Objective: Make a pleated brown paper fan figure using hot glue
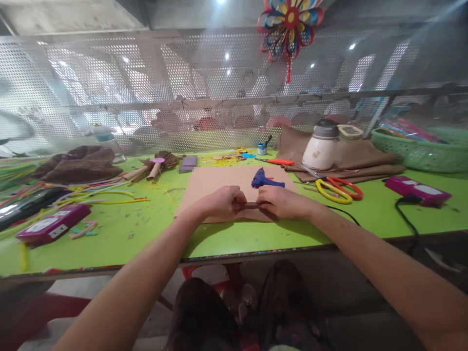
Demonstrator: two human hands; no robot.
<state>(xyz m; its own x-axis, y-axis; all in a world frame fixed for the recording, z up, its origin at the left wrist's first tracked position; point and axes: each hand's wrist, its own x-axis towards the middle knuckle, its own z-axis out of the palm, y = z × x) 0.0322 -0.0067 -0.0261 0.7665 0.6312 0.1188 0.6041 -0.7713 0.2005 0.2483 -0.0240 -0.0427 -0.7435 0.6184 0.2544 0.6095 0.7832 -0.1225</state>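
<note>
Between my two hands runs a narrow dark brown strip (251,206), perhaps folded or rolled fabric or paper. My left hand (231,201) pinches its left end with curled fingers. Its right end is gripped by my right hand (275,201), fingers bent over it. Both hands are low over the near edge of a tan sheet (215,183) that lies flat on the table. Just beyond my right hand a blue glue gun (266,179) rests on that sheet. To the right lie scissors (334,190) with one yellow and one red handle loop.
The green table (146,229) carries a white bottle (321,146), folded brown material (351,156), a green basket (417,148), and purple boxes at right (419,190) and left (54,224). Coloured pipe-like strips (106,196) and a brown cloth bundle (78,165) lie left. A perforated screen (146,97) stands behind.
</note>
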